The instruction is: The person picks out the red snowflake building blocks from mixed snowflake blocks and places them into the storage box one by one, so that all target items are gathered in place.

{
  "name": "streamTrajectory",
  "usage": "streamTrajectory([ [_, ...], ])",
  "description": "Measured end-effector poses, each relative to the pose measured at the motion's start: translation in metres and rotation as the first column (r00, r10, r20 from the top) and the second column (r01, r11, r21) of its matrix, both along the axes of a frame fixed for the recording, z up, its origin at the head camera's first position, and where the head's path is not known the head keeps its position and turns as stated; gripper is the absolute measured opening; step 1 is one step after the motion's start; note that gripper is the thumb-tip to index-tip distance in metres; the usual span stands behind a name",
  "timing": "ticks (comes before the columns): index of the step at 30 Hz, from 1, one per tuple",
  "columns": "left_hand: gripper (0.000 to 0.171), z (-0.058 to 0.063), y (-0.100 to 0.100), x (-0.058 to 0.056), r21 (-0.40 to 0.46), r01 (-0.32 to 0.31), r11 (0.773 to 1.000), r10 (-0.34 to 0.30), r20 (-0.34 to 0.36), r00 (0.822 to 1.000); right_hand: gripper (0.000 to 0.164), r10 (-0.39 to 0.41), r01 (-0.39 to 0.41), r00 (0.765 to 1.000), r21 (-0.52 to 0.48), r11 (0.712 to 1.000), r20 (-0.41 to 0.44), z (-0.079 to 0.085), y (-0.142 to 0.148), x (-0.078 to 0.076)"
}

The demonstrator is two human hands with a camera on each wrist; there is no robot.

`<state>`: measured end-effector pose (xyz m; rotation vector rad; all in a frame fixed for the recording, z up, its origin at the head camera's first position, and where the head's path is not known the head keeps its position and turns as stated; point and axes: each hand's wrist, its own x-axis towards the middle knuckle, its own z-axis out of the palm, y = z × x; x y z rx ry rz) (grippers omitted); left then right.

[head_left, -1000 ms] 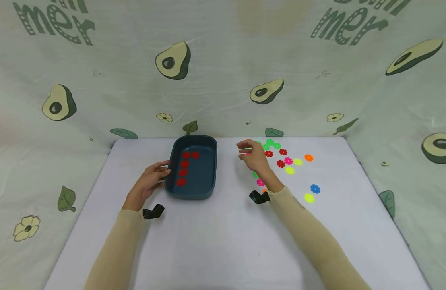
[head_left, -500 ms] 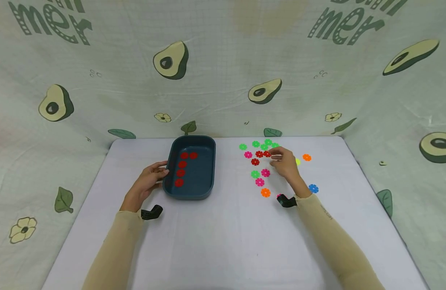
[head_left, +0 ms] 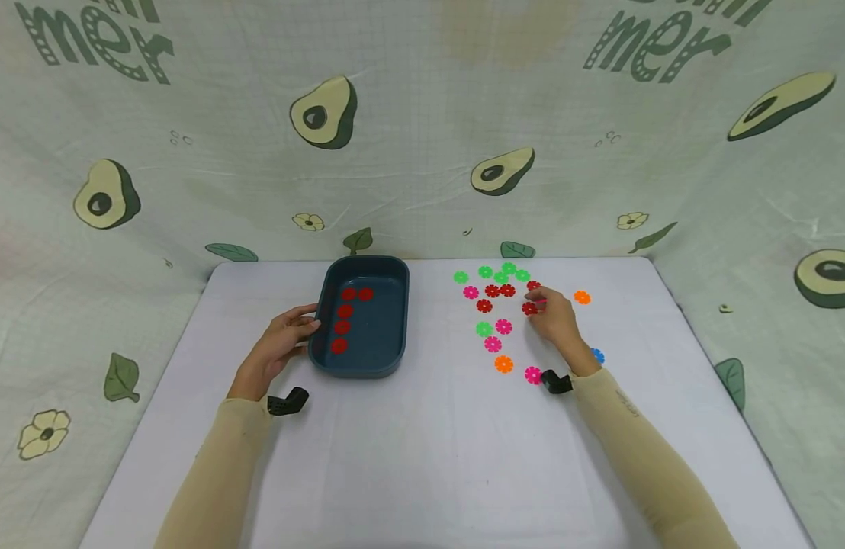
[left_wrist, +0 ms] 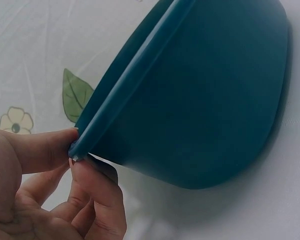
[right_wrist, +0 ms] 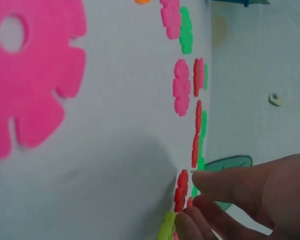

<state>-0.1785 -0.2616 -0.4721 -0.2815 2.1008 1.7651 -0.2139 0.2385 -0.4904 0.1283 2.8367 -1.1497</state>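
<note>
Okay, left hand [head_left: 278, 345] grips the dark blue-green tray [head_left: 371, 364] by its left rim, thumb on one side, bent fingers on the other. Tray sits on the white surface [head_left: 422, 457], left of middle, toward the far edge. Inside it, five red discs [head_left: 342, 327] in a line near the left wall, with two side by side at the far end. Right hand [head_left: 558, 319] is over at the loose discs on the right, thumb and fingers parted, tips just beside a loose red disc [head_left: 528, 309]; can't tell if they touch it. Another red lies just farther back. Yellow disc [right_wrist: 166, 227] by the fingertips, right wrist view. Left of that hand: two reds side by side, a third slightly nearer. Green discs [head_left: 509, 268] mostly along the far edge; one green lies nearer, just beside a pink disc [head_left: 503, 326]. More pinks scattered around. Orange disc [head_left: 504, 364] toward the near side, second orange right of the right hand. Blue disc [head_left: 598, 355] partly hidden behind the right wrist. Beige sleeves [head_left: 216, 473], black wrist piece [head_left: 288, 402] on each arm. Avocado-print cloth [head_left: 409, 191] behind the surface.
</note>
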Motion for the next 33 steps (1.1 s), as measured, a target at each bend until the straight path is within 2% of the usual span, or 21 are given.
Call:
streamTrajectory([
  [9,0.061,-0.003,-0.001,-0.004,0.011,0.009,1.000,-0.009,0.006,1.000,0.037,0.023,-0.021,0.999,0.057,0.998,-0.039,-0.007,0.001,-0.005],
  [17,0.059,-0.001,0.000,-0.001,0.013,0.011,1.000,-0.011,-0.011,1.000,0.033,0.039,-0.040,0.999,0.072,0.997,0.010,-0.004,0.004,-0.012],
  [23,0.060,-0.002,-0.001,-0.001,0.011,0.012,1.000,-0.012,-0.012,1.000,0.030,0.042,-0.043,0.999,0.093,0.995,0.006,-0.005,0.006,-0.014],
  [29,0.060,-0.002,-0.001,-0.002,0.011,0.006,1.000,-0.006,-0.007,1.000,0.025,0.014,-0.013,1.000,0.048,0.999,-0.023,-0.001,0.003,-0.014],
  [33,0.060,-0.002,-0.001,-0.003,0.012,0.002,1.000,-0.002,-0.004,1.000,0.025,0.022,-0.022,0.997,-0.004,1.000,-0.068,0.003,-0.006,-0.014],
])
